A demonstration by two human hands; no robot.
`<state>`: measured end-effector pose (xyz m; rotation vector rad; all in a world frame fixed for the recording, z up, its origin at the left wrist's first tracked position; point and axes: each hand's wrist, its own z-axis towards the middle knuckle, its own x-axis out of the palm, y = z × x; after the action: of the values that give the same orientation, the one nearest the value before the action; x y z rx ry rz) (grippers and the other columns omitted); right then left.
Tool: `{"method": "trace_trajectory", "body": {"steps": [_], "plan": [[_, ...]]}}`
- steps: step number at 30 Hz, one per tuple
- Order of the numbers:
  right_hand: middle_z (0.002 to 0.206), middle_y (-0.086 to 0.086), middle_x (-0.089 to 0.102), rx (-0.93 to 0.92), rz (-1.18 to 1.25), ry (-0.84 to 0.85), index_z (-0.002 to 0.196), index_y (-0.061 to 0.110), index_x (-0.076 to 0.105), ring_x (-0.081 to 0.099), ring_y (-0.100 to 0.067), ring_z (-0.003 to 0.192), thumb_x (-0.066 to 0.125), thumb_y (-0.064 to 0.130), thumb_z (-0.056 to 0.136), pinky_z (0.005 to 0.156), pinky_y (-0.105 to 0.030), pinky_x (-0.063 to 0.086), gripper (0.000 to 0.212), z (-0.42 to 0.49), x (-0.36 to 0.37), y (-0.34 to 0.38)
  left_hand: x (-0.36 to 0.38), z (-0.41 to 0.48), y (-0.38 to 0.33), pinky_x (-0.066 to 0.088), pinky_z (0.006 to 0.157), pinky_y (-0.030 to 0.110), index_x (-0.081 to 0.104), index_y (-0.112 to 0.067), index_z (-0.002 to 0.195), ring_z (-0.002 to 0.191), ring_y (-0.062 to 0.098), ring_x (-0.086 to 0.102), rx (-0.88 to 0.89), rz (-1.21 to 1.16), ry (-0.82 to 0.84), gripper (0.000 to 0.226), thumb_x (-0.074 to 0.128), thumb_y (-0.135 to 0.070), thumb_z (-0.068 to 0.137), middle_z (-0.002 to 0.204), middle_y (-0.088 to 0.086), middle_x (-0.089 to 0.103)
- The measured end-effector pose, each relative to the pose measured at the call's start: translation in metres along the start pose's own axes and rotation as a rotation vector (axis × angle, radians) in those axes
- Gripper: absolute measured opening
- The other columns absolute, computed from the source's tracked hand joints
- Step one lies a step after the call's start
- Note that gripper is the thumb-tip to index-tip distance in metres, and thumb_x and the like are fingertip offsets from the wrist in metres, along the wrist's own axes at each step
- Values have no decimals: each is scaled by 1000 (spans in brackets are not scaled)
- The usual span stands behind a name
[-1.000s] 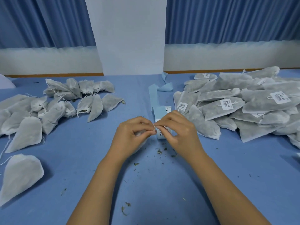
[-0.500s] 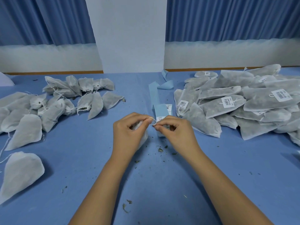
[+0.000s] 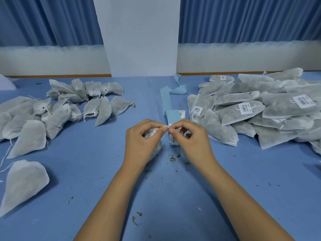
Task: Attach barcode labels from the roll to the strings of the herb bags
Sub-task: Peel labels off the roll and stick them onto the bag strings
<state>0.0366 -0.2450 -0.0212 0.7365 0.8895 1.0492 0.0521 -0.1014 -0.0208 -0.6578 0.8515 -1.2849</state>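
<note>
My left hand (image 3: 141,140) grips a white herb bag (image 3: 152,134), mostly hidden under its fingers, and pinches the bag's string (image 3: 165,126) at the top. My right hand (image 3: 191,138) pinches the same string from the other side, fingertips almost touching the left ones. Behind my right fingers lies the blue label strip (image 3: 171,115) with a white barcode label (image 3: 174,140) showing below them. Unlabelled bags (image 3: 57,108) lie in a pile at the left. Labelled bags (image 3: 251,108) are heaped at the right.
The blue table (image 3: 86,171) carries scattered herb crumbs (image 3: 173,158) in front of my hands. Spent blue backing strip (image 3: 178,88) curls toward the back wall. A single bag (image 3: 22,185) lies near the left front edge. Blue curtains hang behind.
My hands have drawn slightly apart then closed again on the string, shifting a little up and away from me. The bag stays in my left hand.
</note>
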Motion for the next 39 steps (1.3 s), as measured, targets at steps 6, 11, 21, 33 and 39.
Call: {"method": "trace_trajectory", "body": {"steps": [6, 11, 21, 33, 39], "plan": [[73, 13, 64, 51, 46, 69, 74, 18, 67, 48, -8, 63, 64, 10, 88, 56, -12, 34, 17, 0, 0, 1, 0, 1, 1, 44, 70, 13, 77, -17, 80, 75, 6, 64, 18, -19, 40, 10, 73, -8, 83, 78, -7, 71], [73, 13, 62, 46, 39, 107, 74, 19, 65, 49, -10, 66, 63, 12, 89, 59, -16, 37, 17, -1, 0, 3, -1, 1, 2, 41, 69, 10, 72, -22, 76, 73, 3, 61, 21, 16, 75, 15, 70, -12, 87, 76, -10, 68], [80, 4, 60, -100, -28, 5, 77, 7, 60, 55, -15, 71, 61, 1, 87, 60, -27, 40, 12, -1, -4, 3, -2, 2, 4, 45, 66, 13, 66, -27, 75, 69, 6, 60, -78, 25, 124, 17, 69, -18, 89, 73, -6, 68], [70, 10, 65, -30, 65, -43, 74, 18, 63, 62, -24, 66, 66, 7, 86, 56, -39, 43, 16, -1, -2, 3, -1, 1, -1, 43, 71, 10, 74, -24, 81, 76, 1, 65, 31, 17, 91, 12, 72, -13, 85, 81, -11, 72], [75, 14, 63, -116, -123, -19, 79, 13, 65, 57, -6, 71, 64, 8, 87, 57, -14, 37, 10, 0, -1, -1, -4, 3, -5, 44, 69, 8, 72, -20, 72, 71, -2, 62, -180, -111, 188, 18, 69, -9, 87, 70, -13, 69]]}}
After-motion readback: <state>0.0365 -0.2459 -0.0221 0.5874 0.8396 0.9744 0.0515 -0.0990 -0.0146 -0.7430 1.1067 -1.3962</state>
